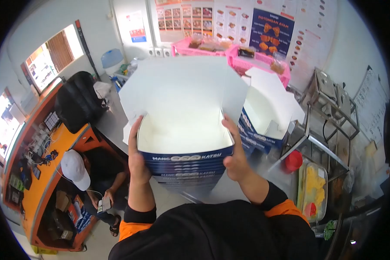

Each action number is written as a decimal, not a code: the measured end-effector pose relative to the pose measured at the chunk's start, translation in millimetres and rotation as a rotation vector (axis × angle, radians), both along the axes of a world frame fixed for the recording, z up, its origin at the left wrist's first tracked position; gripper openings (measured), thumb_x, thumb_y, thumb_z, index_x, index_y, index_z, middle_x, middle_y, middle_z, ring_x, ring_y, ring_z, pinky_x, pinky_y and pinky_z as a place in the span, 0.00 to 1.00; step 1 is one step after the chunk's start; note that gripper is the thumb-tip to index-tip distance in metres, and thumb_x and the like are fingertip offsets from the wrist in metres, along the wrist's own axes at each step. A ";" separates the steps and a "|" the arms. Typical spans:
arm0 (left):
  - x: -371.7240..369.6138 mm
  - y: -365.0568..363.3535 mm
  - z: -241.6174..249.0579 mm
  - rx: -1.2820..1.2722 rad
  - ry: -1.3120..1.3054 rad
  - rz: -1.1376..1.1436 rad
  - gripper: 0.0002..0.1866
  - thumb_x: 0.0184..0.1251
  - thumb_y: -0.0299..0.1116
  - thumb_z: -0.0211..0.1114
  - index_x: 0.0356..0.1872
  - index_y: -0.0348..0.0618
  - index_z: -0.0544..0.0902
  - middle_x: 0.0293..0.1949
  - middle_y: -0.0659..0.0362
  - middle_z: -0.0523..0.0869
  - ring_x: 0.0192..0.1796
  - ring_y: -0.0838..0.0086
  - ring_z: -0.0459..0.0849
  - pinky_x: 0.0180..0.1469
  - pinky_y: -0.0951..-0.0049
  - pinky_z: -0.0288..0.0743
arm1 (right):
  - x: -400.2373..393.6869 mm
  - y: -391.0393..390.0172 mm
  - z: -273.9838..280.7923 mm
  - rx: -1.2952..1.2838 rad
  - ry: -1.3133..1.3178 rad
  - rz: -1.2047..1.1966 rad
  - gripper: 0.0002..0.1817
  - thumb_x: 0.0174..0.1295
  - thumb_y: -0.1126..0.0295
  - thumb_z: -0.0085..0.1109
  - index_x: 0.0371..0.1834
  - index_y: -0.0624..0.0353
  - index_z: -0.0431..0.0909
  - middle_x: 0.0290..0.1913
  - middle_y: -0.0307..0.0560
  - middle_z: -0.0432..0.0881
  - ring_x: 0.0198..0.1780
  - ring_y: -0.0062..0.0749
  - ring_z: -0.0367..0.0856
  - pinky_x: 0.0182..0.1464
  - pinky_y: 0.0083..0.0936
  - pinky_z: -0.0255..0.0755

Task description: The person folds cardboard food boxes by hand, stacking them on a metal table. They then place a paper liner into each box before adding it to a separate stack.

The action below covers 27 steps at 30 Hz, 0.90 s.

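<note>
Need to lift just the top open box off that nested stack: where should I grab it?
Grip the top box by its two short side walls, one from each side, as the left hand and right hand do now. Its lid stands open behind, and the front shows only a thin rim above the stack.

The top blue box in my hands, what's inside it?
The top blue box shows only bare white walls and floor; nothing lies inside. More nested boxes sit under it, their insides covered.

Glossy cardboard boxes [185, 162] — matt white inside; plastic baskets [258, 60].
</note>
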<state>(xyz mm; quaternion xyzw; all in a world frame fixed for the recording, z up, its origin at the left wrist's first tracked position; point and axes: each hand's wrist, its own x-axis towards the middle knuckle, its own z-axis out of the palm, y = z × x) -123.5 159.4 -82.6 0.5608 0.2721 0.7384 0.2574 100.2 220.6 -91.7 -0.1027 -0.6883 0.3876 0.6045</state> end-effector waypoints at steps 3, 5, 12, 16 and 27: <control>2.7 19.3 3.6 0.083 0.221 0.123 0.39 0.58 0.59 0.52 0.60 0.36 0.63 0.67 0.41 0.55 0.68 0.56 0.56 0.68 0.61 0.46 | 6.5 19.3 3.0 -0.001 -0.149 -0.089 0.37 0.60 0.46 0.48 0.64 0.62 0.55 0.67 0.58 0.54 0.69 0.42 0.49 0.69 0.33 0.39; 8.6 28.0 -6.1 0.056 0.224 0.138 0.37 0.58 0.58 0.53 0.59 0.37 0.63 0.66 0.40 0.55 0.68 0.55 0.56 0.68 0.61 0.45 | 12.6 28.6 2.4 0.006 -0.201 -0.108 0.37 0.62 0.44 0.45 0.65 0.62 0.55 0.68 0.59 0.52 0.70 0.42 0.48 0.69 0.34 0.38; 12.6 33.2 -18.1 0.027 0.065 0.081 0.37 0.56 0.57 0.56 0.61 0.45 0.59 0.67 0.39 0.51 0.69 0.52 0.53 0.67 0.58 0.47 | 11.9 34.9 -2.9 0.080 -0.184 -0.121 0.38 0.63 0.39 0.36 0.64 0.61 0.55 0.68 0.61 0.50 0.70 0.46 0.46 0.68 0.36 0.38; 8.2 32.1 -28.3 0.052 0.080 0.114 0.33 0.59 0.55 0.53 0.59 0.42 0.61 0.67 0.38 0.52 0.69 0.53 0.53 0.68 0.59 0.43 | 6.7 30.4 -5.5 0.080 -0.158 -0.136 0.38 0.63 0.39 0.35 0.64 0.61 0.54 0.68 0.62 0.49 0.70 0.47 0.46 0.68 0.36 0.39; -3.4 27.3 -19.9 0.099 0.204 0.165 0.46 0.51 0.63 0.59 0.65 0.43 0.56 0.68 0.41 0.52 0.71 0.50 0.49 0.68 0.55 0.43 | 32.8 37.7 0.2 0.040 -0.037 -0.258 0.46 0.54 0.34 0.48 0.64 0.60 0.55 0.68 0.53 0.51 0.68 0.43 0.53 0.64 0.40 0.53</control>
